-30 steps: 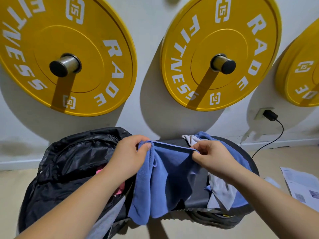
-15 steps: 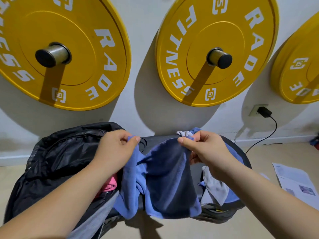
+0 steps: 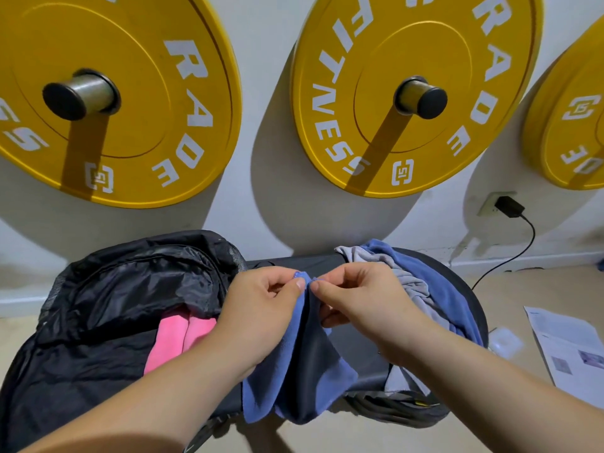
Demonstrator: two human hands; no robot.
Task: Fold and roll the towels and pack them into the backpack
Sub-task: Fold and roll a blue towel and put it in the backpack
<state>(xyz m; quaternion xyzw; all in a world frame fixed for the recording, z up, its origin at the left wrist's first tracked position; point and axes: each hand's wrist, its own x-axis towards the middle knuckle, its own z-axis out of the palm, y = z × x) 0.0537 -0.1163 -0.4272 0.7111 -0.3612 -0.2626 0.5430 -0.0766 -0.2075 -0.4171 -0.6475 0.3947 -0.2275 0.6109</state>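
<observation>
Blue towel (image 3: 277, 377), judged soft, light and limp, is pinched at its top corners by left hand (image 3: 261, 308) and right hand (image 3: 362, 305).

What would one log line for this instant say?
step: folding held blue towel | left hand: pinches top corner | right hand: pinches other corner, corners meeting | backpack: open, pink towel inside

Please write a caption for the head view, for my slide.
Left hand and right hand pinch corners of a blue towel together beside an open black backpack holding a pink towel.
</observation>
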